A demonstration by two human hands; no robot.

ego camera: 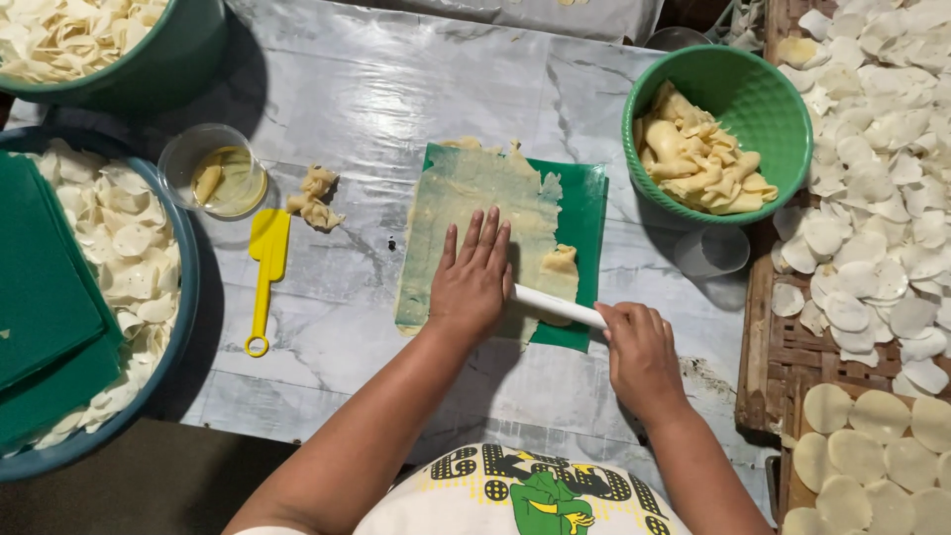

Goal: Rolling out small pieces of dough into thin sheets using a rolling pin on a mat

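A thin pale dough sheet (475, 198) lies spread on a green mat (584, 208) in the middle of the table. My left hand (474, 277) rests flat on the sheet's near part, fingers slightly apart, pressing on a white roller (555, 305). The roller's right end disappears under my right hand (639, 352), which is pressing down on it at the mat's near right corner. A small dough lump (560, 261) sits on the sheet just beyond the roller.
A green basket (783, 89) of dough scraps stands at the right. A yellow spatula (265, 267), a dough bit (315, 196) and a clear cup (213, 170) lie left. A blue tub (183, 297) holds discs and green mats. Woven trays (758, 347) carry round discs.
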